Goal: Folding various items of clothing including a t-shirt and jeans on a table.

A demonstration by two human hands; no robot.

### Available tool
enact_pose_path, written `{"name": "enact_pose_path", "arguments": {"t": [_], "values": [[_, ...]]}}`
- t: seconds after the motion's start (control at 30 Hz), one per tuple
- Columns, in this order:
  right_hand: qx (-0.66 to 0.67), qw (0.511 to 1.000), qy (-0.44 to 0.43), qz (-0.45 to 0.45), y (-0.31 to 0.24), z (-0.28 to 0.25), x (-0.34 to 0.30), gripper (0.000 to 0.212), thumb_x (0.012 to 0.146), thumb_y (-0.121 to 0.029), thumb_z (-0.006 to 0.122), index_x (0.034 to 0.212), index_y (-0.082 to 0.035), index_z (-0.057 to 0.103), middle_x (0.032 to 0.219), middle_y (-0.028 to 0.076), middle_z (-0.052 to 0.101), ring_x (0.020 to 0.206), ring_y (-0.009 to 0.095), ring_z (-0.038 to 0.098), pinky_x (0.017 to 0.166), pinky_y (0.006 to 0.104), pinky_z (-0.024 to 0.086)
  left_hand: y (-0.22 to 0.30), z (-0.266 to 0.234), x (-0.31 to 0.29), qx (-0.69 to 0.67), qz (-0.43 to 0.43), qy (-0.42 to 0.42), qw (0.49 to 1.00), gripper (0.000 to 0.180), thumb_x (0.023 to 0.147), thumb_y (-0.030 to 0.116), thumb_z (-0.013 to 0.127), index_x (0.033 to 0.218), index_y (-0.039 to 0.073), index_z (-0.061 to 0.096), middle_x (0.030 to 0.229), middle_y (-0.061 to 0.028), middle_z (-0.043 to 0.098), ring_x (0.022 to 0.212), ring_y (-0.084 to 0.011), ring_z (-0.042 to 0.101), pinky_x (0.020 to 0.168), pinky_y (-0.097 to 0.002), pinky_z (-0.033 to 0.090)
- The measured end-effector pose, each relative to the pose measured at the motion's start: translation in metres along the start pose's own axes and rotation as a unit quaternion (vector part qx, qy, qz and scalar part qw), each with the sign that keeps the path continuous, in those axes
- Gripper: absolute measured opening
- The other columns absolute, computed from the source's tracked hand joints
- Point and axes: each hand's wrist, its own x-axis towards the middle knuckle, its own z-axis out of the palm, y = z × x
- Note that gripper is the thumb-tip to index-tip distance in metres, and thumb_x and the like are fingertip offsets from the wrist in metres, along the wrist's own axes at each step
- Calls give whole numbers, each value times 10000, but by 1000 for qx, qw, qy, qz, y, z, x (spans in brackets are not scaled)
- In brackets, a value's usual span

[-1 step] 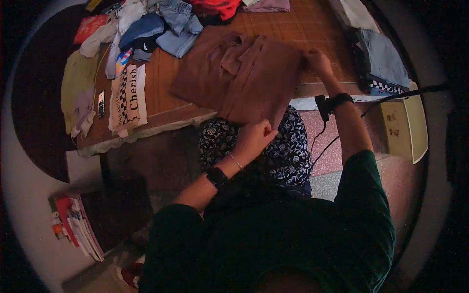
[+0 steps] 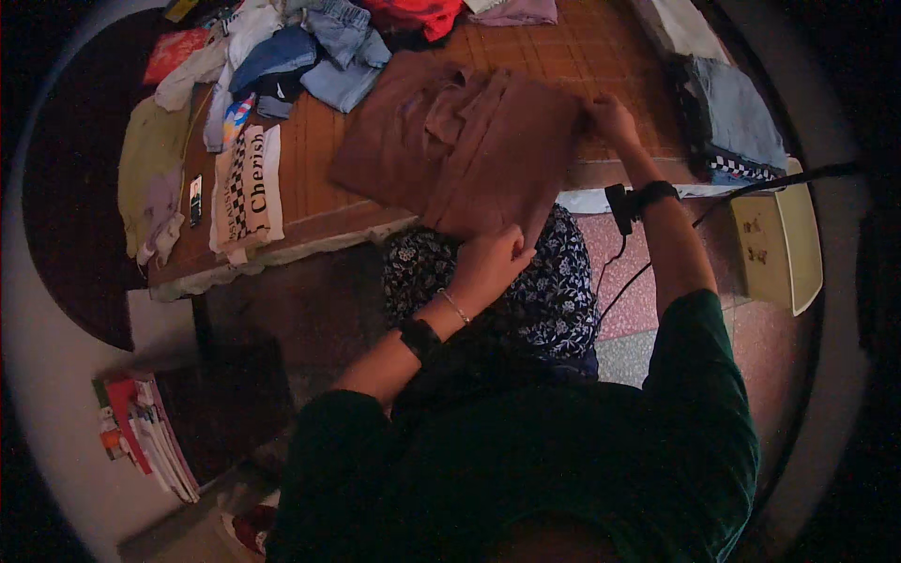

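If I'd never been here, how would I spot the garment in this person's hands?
Find the broad brown surface strewn with clothes. At its near side, reaching over the person's flowered lap, is the garment, with the left hand at its near edge and the right hand at its right. Unlike the blue denim and red cloth beyond, it is plain reddish-brown.

Seeing matt, creased brown cloth in the garment [image 2: 535, 141] between the left hand [image 2: 490, 267] and the right hand [image 2: 610, 120]. Noting a thin, shiny, metal-looking bracelet [image 2: 454, 305] just behind the left hand, matt floral cloth [image 2: 563, 319] beneath it, and faded, coarse-looking denim [image 2: 345, 86] well beyond it. Finding smooth, yellowish, plastic-looking surfaces on the bin [image 2: 762, 249] right of the right hand, and speckled, stone-like floor tiles [image 2: 638, 291] below that hand.
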Motion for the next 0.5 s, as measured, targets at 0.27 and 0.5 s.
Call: {"name": "enact_pose_path", "arguments": {"t": [0.27,0.5], "values": [[-342,876,48,-336,-5,-19,-32,428,892,-128,520,1318,-177,506,1358,136,465,1164,310,539,949,428,466,-3,25,17,202,29,-9,979,451,729,264,756,1030,36,510,997,-154,585,924,-353,622,704,-415,572],[-405,827,20,-391,-16,-11,-32,460,850,-168,561,1309,-171,519,1323,97,488,1217,289,486,1062,442,369,-4,28,21,265,33,-31,963,423,711,248,758,1004,27,550,948,-163,603,849,-330,652,680,-411,573]]}}
